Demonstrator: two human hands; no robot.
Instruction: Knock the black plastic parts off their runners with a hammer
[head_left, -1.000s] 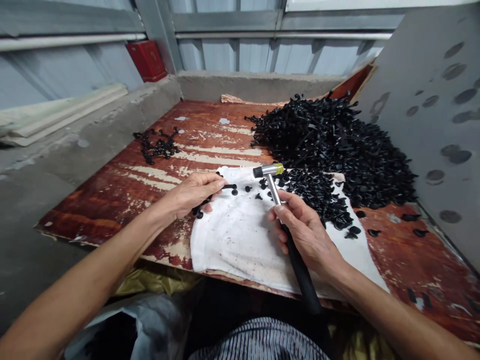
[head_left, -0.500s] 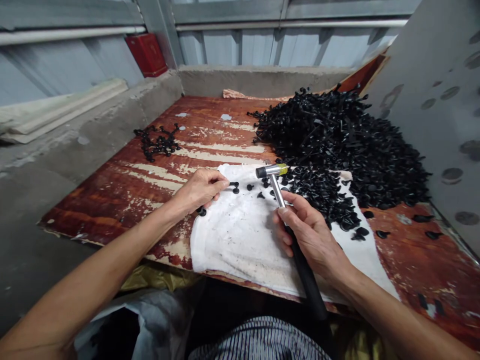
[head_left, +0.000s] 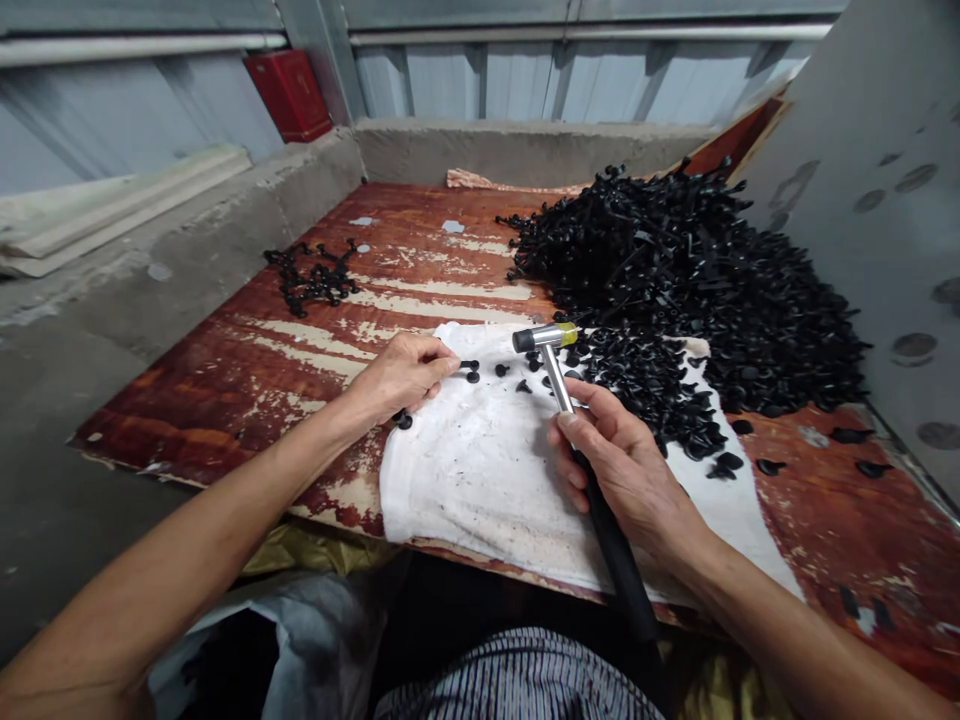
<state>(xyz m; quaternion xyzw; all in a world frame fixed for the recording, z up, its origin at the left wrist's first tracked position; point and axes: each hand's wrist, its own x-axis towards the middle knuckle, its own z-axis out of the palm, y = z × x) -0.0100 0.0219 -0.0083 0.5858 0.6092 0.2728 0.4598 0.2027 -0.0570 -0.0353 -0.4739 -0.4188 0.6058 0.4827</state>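
My left hand (head_left: 409,378) pinches a small black part (head_left: 469,365) at the left edge of a white cloth (head_left: 480,460). Another black piece (head_left: 403,419) pokes out below that hand. My right hand (head_left: 611,455) is wrapped round a hammer (head_left: 553,365) with a silver head, one black face and one yellow face. The hammer head is raised over the cloth, its black handle pointing down toward my body. A few loose black pieces (head_left: 502,370) lie between the hands, and many more (head_left: 645,385) cover the cloth's right part.
A large heap of black parts (head_left: 660,250) fills the back right of the worn red board (head_left: 300,390). A smaller group (head_left: 315,280) lies at the back left. Beyond are a concrete ledge (head_left: 525,148), a red box (head_left: 289,95) and a grey panel (head_left: 885,250) on the right.
The view has shifted slightly. Both hands keep nearly the same pose, still holding the small part and the hammer.
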